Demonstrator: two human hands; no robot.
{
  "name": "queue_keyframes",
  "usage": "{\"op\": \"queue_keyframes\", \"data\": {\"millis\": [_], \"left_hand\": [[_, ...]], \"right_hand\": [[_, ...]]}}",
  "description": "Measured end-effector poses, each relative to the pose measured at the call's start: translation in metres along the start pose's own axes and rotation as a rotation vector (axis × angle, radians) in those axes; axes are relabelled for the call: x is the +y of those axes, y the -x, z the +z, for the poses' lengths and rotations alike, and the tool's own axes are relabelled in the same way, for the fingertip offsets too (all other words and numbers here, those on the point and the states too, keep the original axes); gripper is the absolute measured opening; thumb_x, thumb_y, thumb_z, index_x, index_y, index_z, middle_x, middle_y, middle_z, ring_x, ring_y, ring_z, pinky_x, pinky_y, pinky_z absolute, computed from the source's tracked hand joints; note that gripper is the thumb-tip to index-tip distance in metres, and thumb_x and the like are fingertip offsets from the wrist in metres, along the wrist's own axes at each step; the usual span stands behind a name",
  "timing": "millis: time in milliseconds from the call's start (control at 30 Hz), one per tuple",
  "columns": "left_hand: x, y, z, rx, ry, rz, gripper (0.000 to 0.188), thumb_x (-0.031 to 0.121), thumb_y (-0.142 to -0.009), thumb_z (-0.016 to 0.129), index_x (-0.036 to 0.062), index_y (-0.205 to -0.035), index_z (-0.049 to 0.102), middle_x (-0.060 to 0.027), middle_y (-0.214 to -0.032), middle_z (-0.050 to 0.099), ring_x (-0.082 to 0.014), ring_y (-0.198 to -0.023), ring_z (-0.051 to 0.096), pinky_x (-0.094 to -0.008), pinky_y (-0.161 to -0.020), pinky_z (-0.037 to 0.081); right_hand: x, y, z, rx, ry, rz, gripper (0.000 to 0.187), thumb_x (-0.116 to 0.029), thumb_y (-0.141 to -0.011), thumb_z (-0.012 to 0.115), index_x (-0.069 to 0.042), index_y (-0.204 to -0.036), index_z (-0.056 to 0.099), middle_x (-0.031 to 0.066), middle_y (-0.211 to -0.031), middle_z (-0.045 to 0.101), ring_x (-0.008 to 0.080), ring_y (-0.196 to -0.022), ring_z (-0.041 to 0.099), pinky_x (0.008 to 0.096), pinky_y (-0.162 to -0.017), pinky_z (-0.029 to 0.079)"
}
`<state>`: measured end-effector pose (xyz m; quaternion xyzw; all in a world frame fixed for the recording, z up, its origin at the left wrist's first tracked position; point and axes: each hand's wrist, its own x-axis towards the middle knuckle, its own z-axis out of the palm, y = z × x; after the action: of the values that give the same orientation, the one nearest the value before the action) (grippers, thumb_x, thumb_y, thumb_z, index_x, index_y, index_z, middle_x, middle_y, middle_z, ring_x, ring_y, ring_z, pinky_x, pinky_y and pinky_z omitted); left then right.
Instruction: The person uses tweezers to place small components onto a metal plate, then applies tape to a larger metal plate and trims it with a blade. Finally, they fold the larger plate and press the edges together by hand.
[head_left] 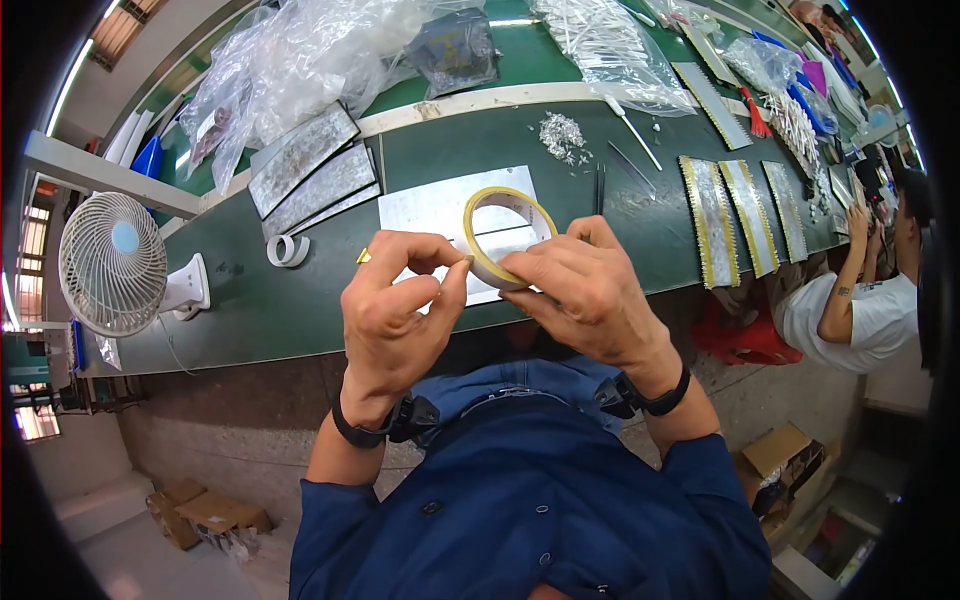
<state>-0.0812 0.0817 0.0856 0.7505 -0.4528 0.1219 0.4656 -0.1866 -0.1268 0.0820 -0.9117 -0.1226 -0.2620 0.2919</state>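
green bench (300, 300), metal plates (310, 170), fan (115, 265)

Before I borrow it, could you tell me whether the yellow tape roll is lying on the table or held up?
Held up: the right hand grips the tape roll above the metal sheet, while the left hand pinches at its edge.

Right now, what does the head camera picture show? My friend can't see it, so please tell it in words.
Two bare hands hold a yellow-edged tape roll above a green table: the right hand grips the roll, the left hand pinches at its edge. Under it lies a grey metal sheet; a white fan stands at left, and another person sits at right.
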Motion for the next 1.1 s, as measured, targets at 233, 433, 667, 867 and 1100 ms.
{"op": "queue_keyframes", "data": {"millis": [233,433,667,867,1100], "left_hand": [[-0.013,0.006,-0.023,0.076,0.311,-0.407,0.022,-0.009,-0.090,0.079,-0.0061,-0.074,0.065,-0.0066,-0.097,0.074,-0.0104,-0.083,0.063,-0.0255,-0.070,0.049],[-0.043,0.003,-0.048,0.144,0.519,-0.626,0.016,0.000,-0.092,0.080,-0.0064,-0.079,0.073,-0.0012,-0.093,0.074,-0.0045,-0.079,0.061,-0.0207,-0.070,0.046],[-0.087,0.023,-0.041,0.086,0.414,-0.849,0.012,0.007,-0.090,0.081,-0.0028,-0.084,0.079,0.0010,-0.082,0.073,-0.0048,-0.073,0.060,-0.0216,-0.067,0.046],[-0.106,0.026,-0.036,0.072,0.438,-0.938,0.012,0.010,-0.090,0.081,-0.0019,-0.090,0.083,0.0016,-0.079,0.072,-0.0055,-0.069,0.059,-0.0230,-0.065,0.047],[-0.122,0.001,-0.043,0.153,0.427,-0.833,0.015,0.014,-0.089,0.083,-0.0005,-0.090,0.083,0.0014,-0.080,0.074,-0.0066,-0.072,0.061,-0.0230,-0.070,0.049]], "right_hand": [[0.025,-0.027,-0.025,-0.193,-0.097,-0.009,0.031,-0.030,-0.084,0.092,-0.005,-0.086,0.073,0.0097,-0.082,0.073,0.0263,-0.076,0.067,0.0394,-0.077,0.049],[0.019,-0.079,-0.033,-0.367,-0.074,0.237,0.044,-0.038,-0.089,0.086,0.001,-0.076,0.070,0.0156,-0.068,0.064,0.0293,-0.062,0.061,0.0423,-0.062,0.047],[0.024,-0.111,0.013,-0.492,0.096,0.219,0.056,-0.047,-0.092,0.076,0.006,-0.074,0.068,0.0183,-0.059,0.056,0.0308,-0.052,0.053,0.0452,-0.054,0.041],[0.028,-0.127,0.016,-0.671,0.155,0.238,0.058,-0.051,-0.091,0.075,0.005,-0.079,0.068,0.0182,-0.065,0.057,0.0292,-0.058,0.053,0.0440,-0.058,0.042],[0.073,-0.126,0.025,-0.527,-0.020,0.177,0.054,-0.052,-0.096,0.077,0.002,-0.091,0.069,0.0138,-0.074,0.060,0.0237,-0.068,0.053,0.0399,-0.063,0.043]]}}
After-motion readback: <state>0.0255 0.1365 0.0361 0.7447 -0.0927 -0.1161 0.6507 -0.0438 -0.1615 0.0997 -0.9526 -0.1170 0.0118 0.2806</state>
